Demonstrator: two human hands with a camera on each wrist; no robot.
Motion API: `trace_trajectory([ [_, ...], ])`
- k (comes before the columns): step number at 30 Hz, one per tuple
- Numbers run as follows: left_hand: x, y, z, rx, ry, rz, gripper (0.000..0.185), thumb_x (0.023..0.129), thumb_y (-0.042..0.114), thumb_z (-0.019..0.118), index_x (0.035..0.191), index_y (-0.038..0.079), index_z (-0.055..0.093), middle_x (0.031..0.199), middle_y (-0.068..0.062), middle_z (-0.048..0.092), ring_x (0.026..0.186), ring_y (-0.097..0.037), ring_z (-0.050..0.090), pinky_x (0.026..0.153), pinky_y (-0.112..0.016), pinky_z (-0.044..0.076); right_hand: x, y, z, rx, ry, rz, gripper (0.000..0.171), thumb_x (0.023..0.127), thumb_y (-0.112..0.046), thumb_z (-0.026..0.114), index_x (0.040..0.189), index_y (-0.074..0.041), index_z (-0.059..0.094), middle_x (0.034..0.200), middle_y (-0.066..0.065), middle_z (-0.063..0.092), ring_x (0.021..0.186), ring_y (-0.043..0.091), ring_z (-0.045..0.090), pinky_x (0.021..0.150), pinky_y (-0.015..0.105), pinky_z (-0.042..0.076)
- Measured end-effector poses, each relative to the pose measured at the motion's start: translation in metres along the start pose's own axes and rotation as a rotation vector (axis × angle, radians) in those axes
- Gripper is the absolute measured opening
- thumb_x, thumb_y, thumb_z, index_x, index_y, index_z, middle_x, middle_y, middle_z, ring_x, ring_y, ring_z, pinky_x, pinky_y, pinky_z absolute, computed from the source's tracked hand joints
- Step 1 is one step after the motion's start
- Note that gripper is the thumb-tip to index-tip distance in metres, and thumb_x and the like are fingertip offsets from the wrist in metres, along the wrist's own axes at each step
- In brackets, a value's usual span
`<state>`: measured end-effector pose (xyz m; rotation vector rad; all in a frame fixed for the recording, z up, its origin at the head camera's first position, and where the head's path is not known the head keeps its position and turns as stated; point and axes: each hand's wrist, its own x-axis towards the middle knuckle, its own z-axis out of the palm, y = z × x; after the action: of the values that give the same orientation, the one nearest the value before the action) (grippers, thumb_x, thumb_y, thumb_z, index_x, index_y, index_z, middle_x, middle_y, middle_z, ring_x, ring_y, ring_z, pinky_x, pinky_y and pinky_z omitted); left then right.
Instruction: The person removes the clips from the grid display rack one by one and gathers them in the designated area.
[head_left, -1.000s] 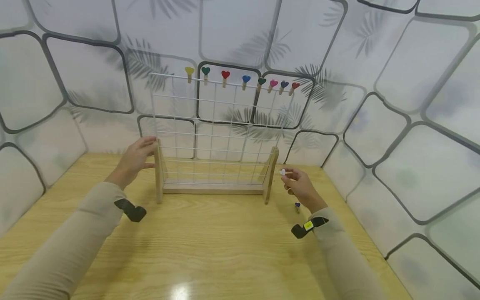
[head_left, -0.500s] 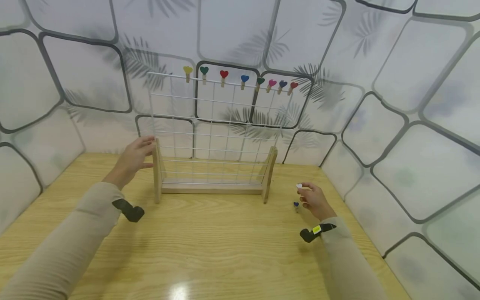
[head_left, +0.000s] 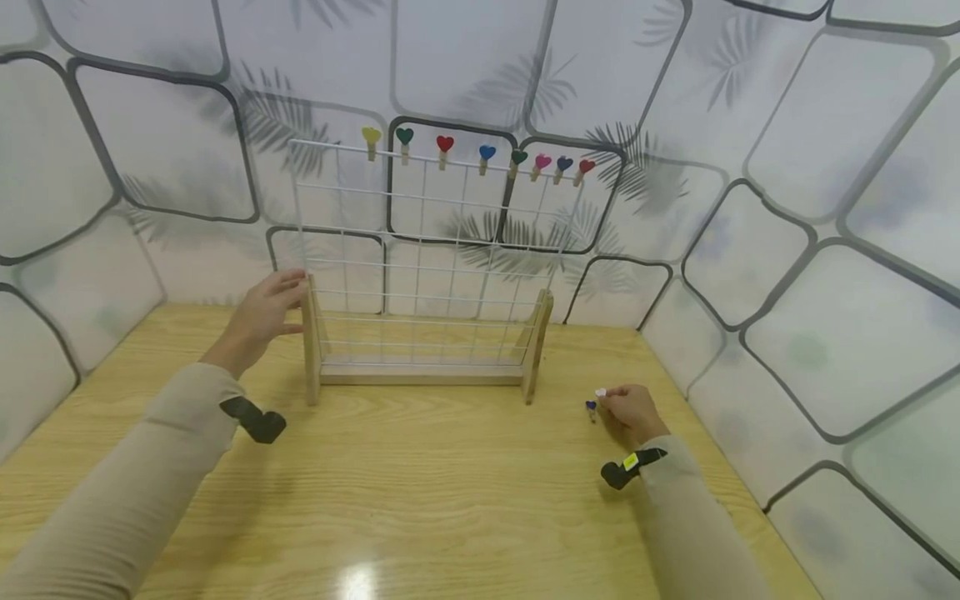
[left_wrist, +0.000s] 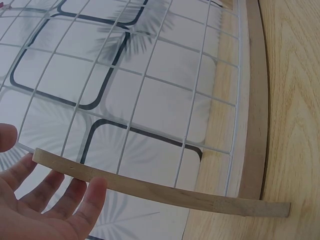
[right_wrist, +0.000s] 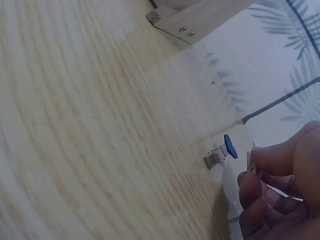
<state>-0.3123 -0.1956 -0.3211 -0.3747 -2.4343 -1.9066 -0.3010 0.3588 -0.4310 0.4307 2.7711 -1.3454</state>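
In the head view my right hand (head_left: 633,412) pinches a small clothespin with a white heart (head_left: 601,392), low over the table at the right. Thumb and forefinger close on its wooden part in the right wrist view; most of it is hidden. Right beside it, a clothespin with a dark blue heart (right_wrist: 230,146) stays on the tabletop. My left hand (head_left: 262,317) is at the left wooden upright (left_wrist: 160,190) of a white wire grid rack (head_left: 420,269). Its fingers extend loosely, their tips along the upright's edge.
Several heart clothespins, among them a yellow one (head_left: 371,142) and a pink one (head_left: 542,164), are clipped along the rack's top wire. A wooden base bar (head_left: 420,375) joins the uprights. Patterned walls (head_left: 855,367) close off the wooden table (head_left: 420,483) behind and at the right.
My right hand has moved away from the rack's right upright, rightward and down to the table beside the blue clothespin, still pinching the white one. The left hand stays at its upright.
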Motion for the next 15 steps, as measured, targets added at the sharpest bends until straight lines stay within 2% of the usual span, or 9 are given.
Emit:
trace_trajectory([
  [3, -0.0006, 0.0009, -0.0005, 0.000, 0.006, -0.002, 0.059, 0.099, 0.035, 0.033, 0.142, -0.002, 0.017, 0.140, -0.025, 0.027, 0.126, -0.041, 0.027, 0.090, -0.049, 0.042, -0.0017, 0.0002, 0.0007, -0.049, -0.009, 0.005, 0.031, 0.086, -0.015, 0.059, 0.108, 0.007, 0.058, 0.100, 0.017, 0.058, 0.087, 0.025, 0.052, 0.067, 0.028, 0.046],
  [6, -0.0019, 0.0023, -0.0004, -0.002, 0.010, -0.003, 0.059, 0.099, 0.035, 0.033, 0.142, -0.003, 0.018, 0.139, -0.025, 0.027, 0.126, -0.041, 0.027, 0.090, -0.049, 0.042, -0.0029, 0.0003, 0.0010, -0.065, -0.019, 0.016, 0.024, 0.083, -0.014, 0.061, 0.099, 0.005, 0.062, 0.087, 0.012, 0.060, 0.075, 0.021, 0.054, 0.060, 0.027, 0.046],
  [9, -0.0025, 0.0035, 0.0002, -0.008, 0.008, 0.000, 0.059, 0.099, 0.035, 0.033, 0.142, -0.002, 0.017, 0.139, -0.025, 0.027, 0.126, -0.041, 0.027, 0.090, -0.049, 0.042, -0.0028, 0.0016, 0.0005, -0.091, -0.025, 0.030, 0.014, 0.082, -0.014, 0.062, 0.084, 0.000, 0.064, 0.071, 0.005, 0.058, 0.060, 0.016, 0.050, 0.051, 0.026, 0.044],
  [11, -0.0028, 0.0040, 0.0008, -0.011, 0.006, 0.000, 0.059, 0.099, 0.035, 0.033, 0.143, -0.002, 0.017, 0.140, -0.025, 0.027, 0.126, -0.041, 0.027, 0.090, -0.049, 0.041, -0.0024, 0.0029, 0.0003, -0.124, -0.021, 0.035, 0.014, 0.082, -0.016, 0.062, 0.076, -0.003, 0.064, 0.065, 0.003, 0.056, 0.056, 0.015, 0.048, 0.048, 0.026, 0.042],
  [15, -0.0031, 0.0040, 0.0016, -0.012, 0.005, -0.004, 0.059, 0.099, 0.035, 0.033, 0.143, -0.001, 0.016, 0.140, -0.026, 0.027, 0.127, -0.040, 0.027, 0.091, -0.050, 0.040, -0.0026, 0.0039, 0.0008, -0.163, -0.023, 0.043, 0.016, 0.083, -0.018, 0.062, 0.075, -0.005, 0.066, 0.063, 0.002, 0.057, 0.055, 0.015, 0.048, 0.048, 0.026, 0.041],
])
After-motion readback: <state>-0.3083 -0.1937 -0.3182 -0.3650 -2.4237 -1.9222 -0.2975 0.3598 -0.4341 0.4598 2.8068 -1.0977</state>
